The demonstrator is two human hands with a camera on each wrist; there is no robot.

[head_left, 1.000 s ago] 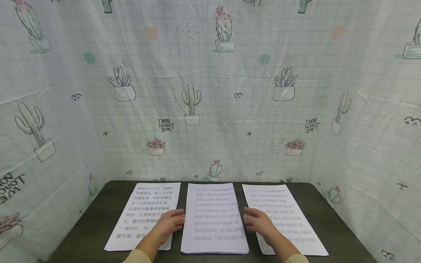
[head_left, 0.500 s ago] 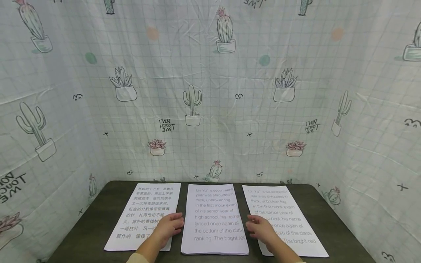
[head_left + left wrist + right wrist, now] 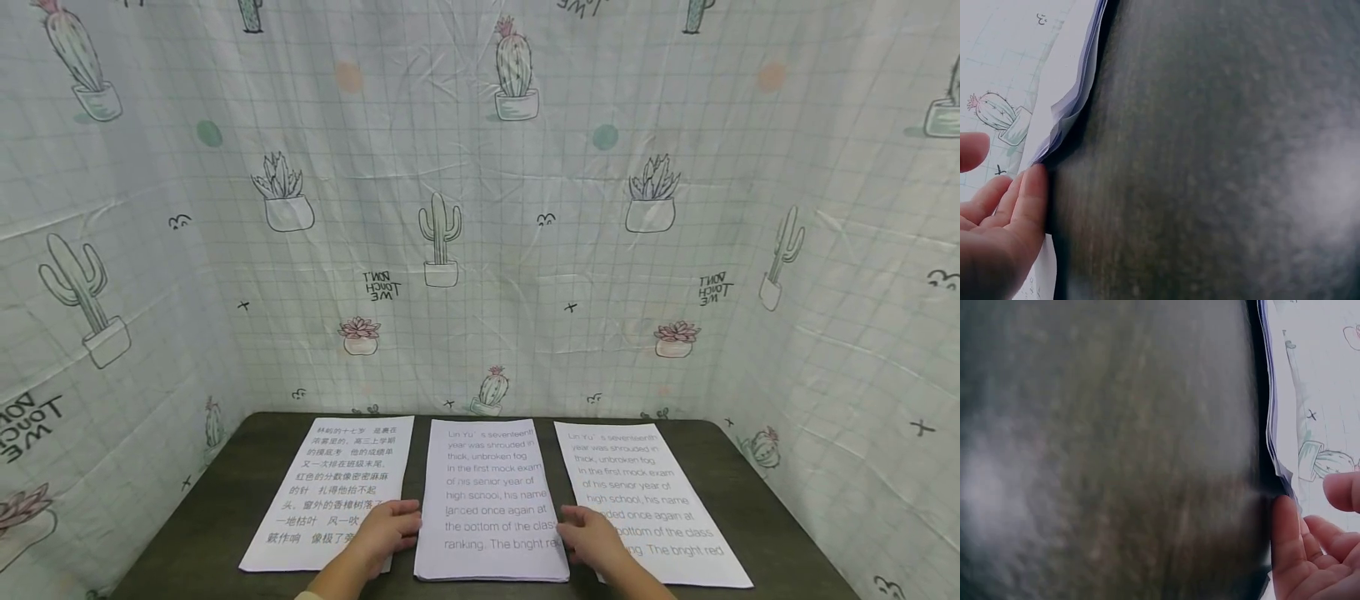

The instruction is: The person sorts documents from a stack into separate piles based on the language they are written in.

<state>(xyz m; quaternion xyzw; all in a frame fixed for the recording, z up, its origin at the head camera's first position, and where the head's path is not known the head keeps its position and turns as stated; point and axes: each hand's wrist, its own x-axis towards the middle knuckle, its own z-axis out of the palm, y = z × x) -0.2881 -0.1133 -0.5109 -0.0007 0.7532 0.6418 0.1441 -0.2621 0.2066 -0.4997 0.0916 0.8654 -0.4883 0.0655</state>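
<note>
Extended and relaxed on both sides, at the paper's edges without a grasp: left hand (image 3: 381, 533) between 8 and 9 o'clock of the middle stack (image 3: 487, 500), right hand (image 3: 596, 540) between 3 and 4 o'clock. Flat on one dark table (image 3: 210, 517), in a row: three stacks of printed paper, with the left stack (image 3: 330, 492) at 9 o'clock and the right stack (image 3: 637, 500) at 3 o'clock of the middle one, and strips of table between neighbours. Nine printed lines on each top page; Chinese characters on the left stack, English on the other two, with the same opening words. Partly covered by the left hand: the 5 o'clock edge of the left stack. Partly covered by the right hand: the 7 o'clock edge of the right stack.

Head view only: all three top pages whole in layout, and a pale cuff (image 3: 307, 595) at the left wrist. Left wrist view: one left fingertip (image 3: 1034, 178) against the stack's side, sheet edges rippled and fanned just above, left thumb (image 3: 972, 151) clear of the paper. Right wrist view: a matching right fingertip (image 3: 1285, 509) at several layered edges, right thumb (image 3: 1342, 490) likewise apart. Beyond the table, from 9 through 12 to 3 o'clock: pale gridded backdrop (image 3: 375, 167) printed with potted cacti, succulents, coloured dots and reversed lettering.
</note>
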